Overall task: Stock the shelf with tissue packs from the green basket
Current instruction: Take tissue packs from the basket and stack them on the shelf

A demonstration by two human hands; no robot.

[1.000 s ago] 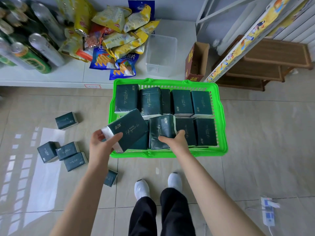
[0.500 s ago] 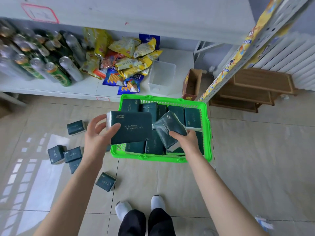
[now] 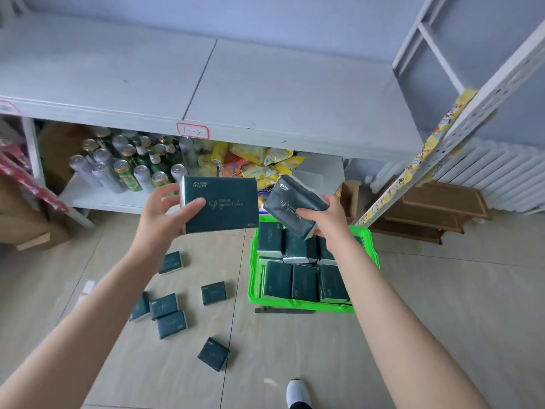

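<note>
My left hand [image 3: 160, 214] grips a dark green tissue pack [image 3: 224, 206] by its left end, held flat and level in the air. My right hand [image 3: 328, 215] holds a second dark green tissue pack [image 3: 290, 203], tilted, above the far end of the green basket [image 3: 372, 255]. Several more packs lie in rows inside the basket on the floor. Both held packs hover in front of the white shelf board [image 3: 265, 93], whose top surface is bare and carries a red-outlined label [image 3: 193, 131] on its front edge.
Several loose tissue packs [image 3: 168, 305] lie scattered on the tiled floor left of the basket. The lower shelf holds cans [image 3: 124, 166] and snack bags [image 3: 259, 163]. A white perforated upright [image 3: 460, 119] slants at right, with wooden trays [image 3: 433, 208] behind it. My shoe [image 3: 298, 392] is at the bottom.
Both hands have lifted their tissue packs out of the basket and up toward the shelf. The view has tilted upward, so the upper shelf board now fills the top.
</note>
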